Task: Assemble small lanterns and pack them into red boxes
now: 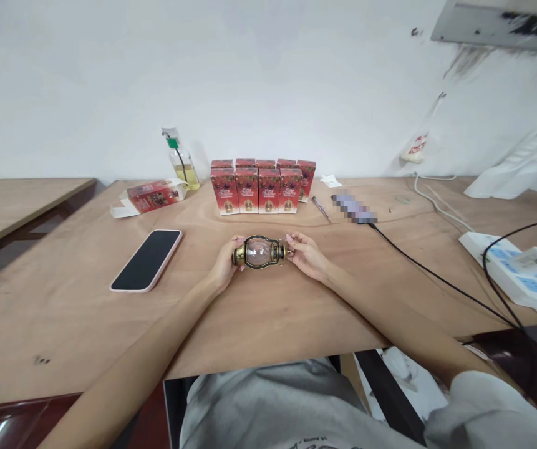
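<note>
A small brass lantern (259,252) with a clear glass globe lies on its side over the wooden table (268,312), held between both my hands. My left hand (227,262) grips its left end with curled fingers. My right hand (306,254) pinches its right end. Behind it stand several red boxes (262,185) in two rows, and one more red box (152,195) lies opened on its side to the left.
A phone (147,259) in a pink case lies face up at the left. A bottle of yellow liquid (181,159) stands by the wall. A screwdriver (320,207), a black cable (436,277) and a white power strip (516,271) lie at the right.
</note>
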Demonstrator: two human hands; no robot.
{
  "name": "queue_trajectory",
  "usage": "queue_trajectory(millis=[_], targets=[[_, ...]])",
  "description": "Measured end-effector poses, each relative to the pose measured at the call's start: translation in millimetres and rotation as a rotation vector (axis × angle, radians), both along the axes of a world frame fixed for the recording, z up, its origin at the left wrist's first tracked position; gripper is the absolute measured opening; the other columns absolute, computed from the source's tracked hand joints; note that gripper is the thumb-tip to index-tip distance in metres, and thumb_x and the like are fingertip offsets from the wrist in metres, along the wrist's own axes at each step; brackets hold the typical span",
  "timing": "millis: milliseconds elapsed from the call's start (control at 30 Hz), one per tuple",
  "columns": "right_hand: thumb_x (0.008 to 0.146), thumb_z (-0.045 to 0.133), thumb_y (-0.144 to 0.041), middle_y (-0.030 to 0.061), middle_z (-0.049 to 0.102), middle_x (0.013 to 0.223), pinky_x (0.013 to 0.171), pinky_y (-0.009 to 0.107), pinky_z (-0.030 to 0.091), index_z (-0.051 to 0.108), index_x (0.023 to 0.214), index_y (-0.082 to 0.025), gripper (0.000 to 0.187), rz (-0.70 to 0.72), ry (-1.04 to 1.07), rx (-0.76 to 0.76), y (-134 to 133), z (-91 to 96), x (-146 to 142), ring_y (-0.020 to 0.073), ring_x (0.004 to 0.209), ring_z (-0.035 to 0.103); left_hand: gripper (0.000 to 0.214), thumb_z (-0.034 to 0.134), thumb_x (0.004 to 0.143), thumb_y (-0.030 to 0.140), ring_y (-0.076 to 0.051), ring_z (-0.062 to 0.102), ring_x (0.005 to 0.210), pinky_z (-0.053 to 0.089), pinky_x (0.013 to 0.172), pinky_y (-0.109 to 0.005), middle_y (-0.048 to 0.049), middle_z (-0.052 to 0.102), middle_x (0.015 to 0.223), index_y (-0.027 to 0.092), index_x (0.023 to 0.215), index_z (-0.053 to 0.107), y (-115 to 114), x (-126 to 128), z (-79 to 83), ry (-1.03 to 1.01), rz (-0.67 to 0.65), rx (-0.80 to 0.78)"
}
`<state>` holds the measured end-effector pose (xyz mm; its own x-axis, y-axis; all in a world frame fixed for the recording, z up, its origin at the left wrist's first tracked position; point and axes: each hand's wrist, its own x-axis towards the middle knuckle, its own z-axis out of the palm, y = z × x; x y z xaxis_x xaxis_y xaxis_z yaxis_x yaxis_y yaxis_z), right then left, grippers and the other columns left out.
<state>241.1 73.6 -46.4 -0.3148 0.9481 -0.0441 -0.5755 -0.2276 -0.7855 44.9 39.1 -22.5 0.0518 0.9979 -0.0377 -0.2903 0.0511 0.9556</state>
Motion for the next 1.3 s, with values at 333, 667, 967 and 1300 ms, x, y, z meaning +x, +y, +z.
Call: queue_trajectory(millis=[333, 667, 967, 1300], targets=[[0.054, 0.085, -0.023, -0.0069, 0.055, 0.064, 0.043, 0.017, 0.030, 0.052, 0.067, -0.019, 0.036, -0.064, 0.030, -0.023, 4.5, -4.9, 0.9, 0.0051, 0.056, 0.047, 0.024, 0.061, 0.068, 0.035, -0.009, 0.048, 0.057, 0.039, 0.039, -0.017, -0.0004, 0.055, 0.076, 0.016, 0.079, 0.053, -5.5, 6.2, -0.5, 0.021, -0.051, 0.017], [0.056, 0.084, -0.022, -0.0073, 0.059, 0.064, 0.051, 0.020, 0.041, 0.050, 0.066, -0.021, 0.036, -0.130, 0.046, -0.026, 5.6, -3.7, 2.0, 0.0084, 0.061, 0.055, 0.030, 0.064, 0.068, 0.035, -0.015, 0.059, 0.055, 0.051, 0.052, -0.029, -0.0013, 0.059, 0.074, 0.016, 0.087, 0.051, -11.2, 7.6, 2.3, 0.019, -0.314, -0.044], [0.057, 0.082, -0.016, -0.0081, 0.061, 0.063, 0.051, 0.018, 0.042, 0.050, 0.066, -0.021, 0.033, -0.147, 0.067, -0.058, 4.3, -1.7, 0.9, 0.0076, 0.060, 0.057, 0.039, 0.060, 0.075, 0.036, -0.017, 0.064, 0.059, 0.051, 0.059, -0.030, -0.0048, 0.064, 0.081, 0.013, 0.106, 0.052, -12.5, 4.4, 4.8, 0.021, -0.464, -0.057], [0.061, 0.074, -0.009, -0.0074, 0.062, 0.063, 0.053, 0.019, 0.044, 0.051, 0.066, -0.020, 0.026, -0.140, 0.061, -0.113, 6.2, -4.1, 0.9, 0.0084, 0.058, 0.057, 0.051, 0.068, 0.072, 0.036, -0.020, 0.068, 0.066, 0.050, 0.063, -0.030, -0.0068, 0.066, 0.091, 0.013, 0.113, 0.049, -16.9, 7.6, 4.4, 0.053, -0.482, -0.077]])
